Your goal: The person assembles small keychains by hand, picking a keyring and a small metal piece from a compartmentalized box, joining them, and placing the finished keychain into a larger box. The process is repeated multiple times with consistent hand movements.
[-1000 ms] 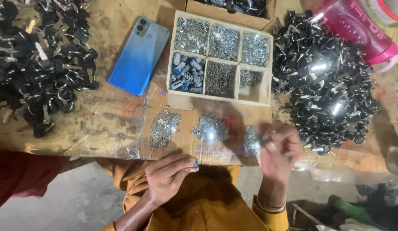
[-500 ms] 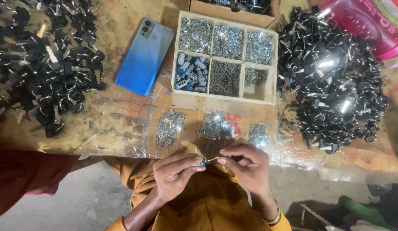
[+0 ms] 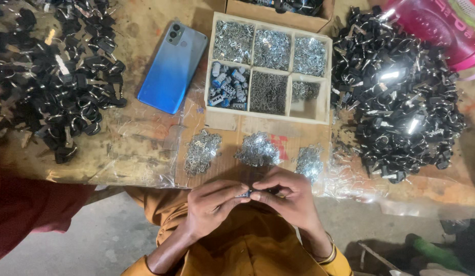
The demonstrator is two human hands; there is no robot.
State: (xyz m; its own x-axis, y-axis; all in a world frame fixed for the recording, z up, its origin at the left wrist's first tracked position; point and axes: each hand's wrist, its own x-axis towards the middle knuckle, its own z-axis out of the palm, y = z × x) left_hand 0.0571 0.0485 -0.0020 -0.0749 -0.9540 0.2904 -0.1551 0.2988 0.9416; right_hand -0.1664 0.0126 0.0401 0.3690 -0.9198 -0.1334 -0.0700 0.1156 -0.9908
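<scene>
Brown, plastic-covered desk (image 3: 140,153) carries a compartmented wooden tray (image 3: 270,116), blue phone (image 3: 172,67) and black part heaps either side, while at its near edge left hand (image 3: 209,207) and right hand (image 3: 293,199) together pinch a small dark part (image 3: 250,193) above the lap.

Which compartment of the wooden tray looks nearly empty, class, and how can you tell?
The bottom-right compartment of the wooden tray: nearly empty. Bare wood shows below a few metal pieces, while the other five are filled.
</scene>
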